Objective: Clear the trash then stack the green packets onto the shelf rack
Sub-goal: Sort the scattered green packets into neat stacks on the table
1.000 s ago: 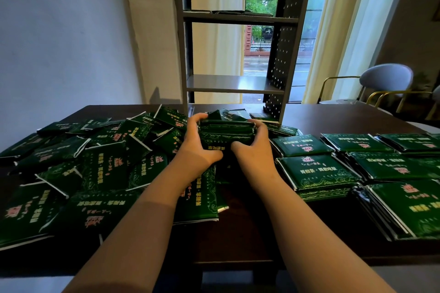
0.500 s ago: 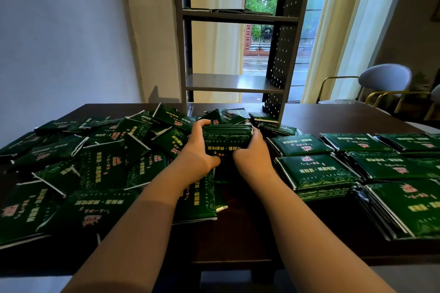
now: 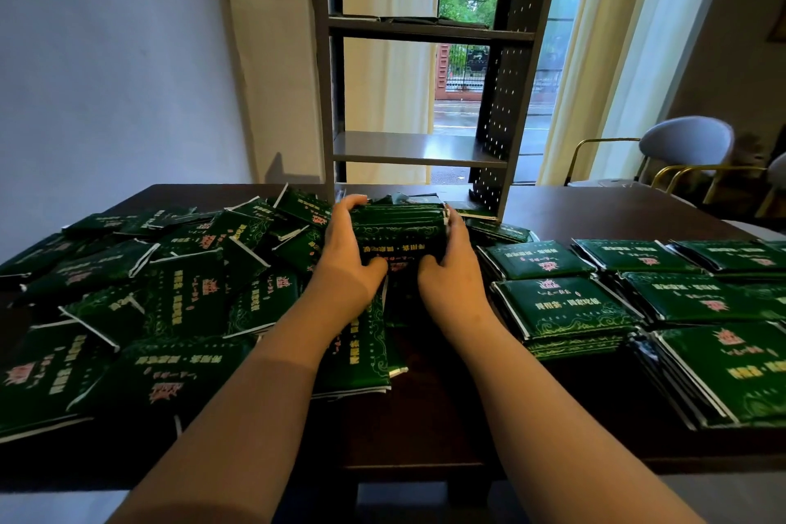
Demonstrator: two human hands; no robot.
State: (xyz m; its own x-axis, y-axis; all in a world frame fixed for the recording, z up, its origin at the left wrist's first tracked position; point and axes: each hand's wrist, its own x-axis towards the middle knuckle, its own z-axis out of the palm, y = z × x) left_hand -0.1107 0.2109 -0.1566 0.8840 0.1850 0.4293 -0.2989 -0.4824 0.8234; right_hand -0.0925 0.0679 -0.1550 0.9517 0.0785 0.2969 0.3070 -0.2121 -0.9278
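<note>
Sprawling at left: heap (image 3: 140,302) of glossy dark-green packets, pink-gold print, white edges. Left hand (image 3: 344,255) curled round left end of bundle (image 3: 400,232), several flat packets pressed together, at table (image 3: 595,208) centre before rack (image 3: 419,149). Right hand (image 3: 455,274) grips right end. Far right: neat stacks (image 3: 565,306).

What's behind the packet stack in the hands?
Some green packets peek over the stack, at the foot of the shelf rack. The stack, left hand and right hand cover the rest.
</note>
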